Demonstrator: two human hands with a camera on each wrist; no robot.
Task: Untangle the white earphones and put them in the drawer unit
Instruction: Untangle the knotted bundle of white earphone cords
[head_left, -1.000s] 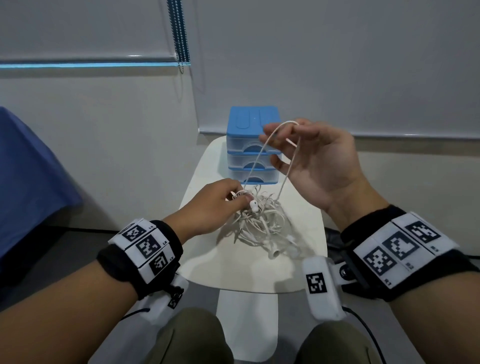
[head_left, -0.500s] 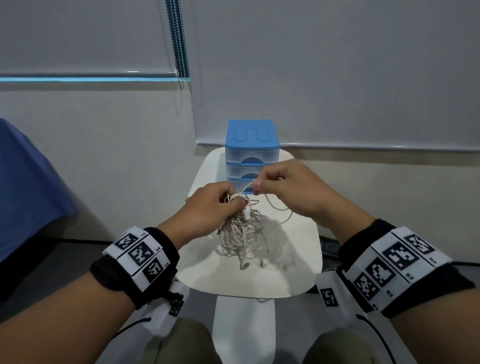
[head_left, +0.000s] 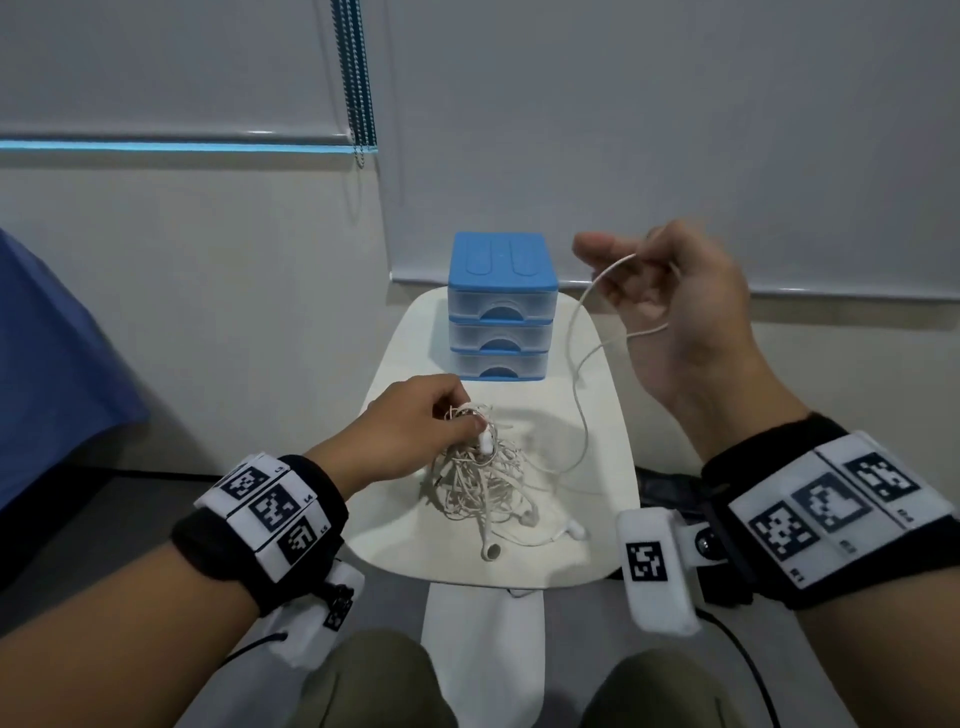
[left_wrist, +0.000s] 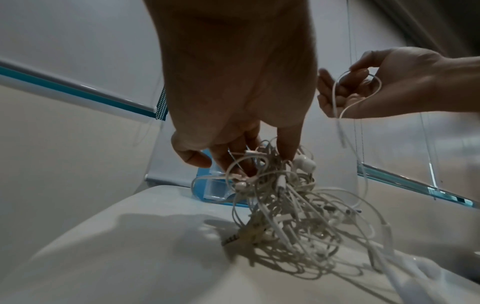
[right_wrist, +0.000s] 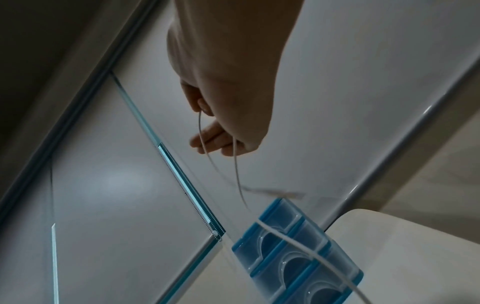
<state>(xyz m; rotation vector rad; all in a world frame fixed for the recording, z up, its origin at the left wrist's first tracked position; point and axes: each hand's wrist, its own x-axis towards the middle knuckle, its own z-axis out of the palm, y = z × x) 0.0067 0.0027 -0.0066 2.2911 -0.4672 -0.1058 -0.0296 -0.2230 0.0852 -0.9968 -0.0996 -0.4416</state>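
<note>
White rounded surface (head_left: 597, 530) bears tangled earphones (head_left: 480, 480); left hand (head_left: 415, 434) pinches the knot, right hand (head_left: 670, 296) pinches one thin cord upward beside the blue-topped, clear-plastic drawer unit (head_left: 501, 306).

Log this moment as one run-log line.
left hand: pinches earphone tangle on table | right hand: holds cable loop raised | drawer unit: closed

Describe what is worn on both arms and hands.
Both hands, left and right, are bare, with bare forearms. Each wrist carries a black band, left and right, faced with white panels printed with square black-and-white markers. A white marked camera block hangs under each, trailing a thin black cable.
</note>
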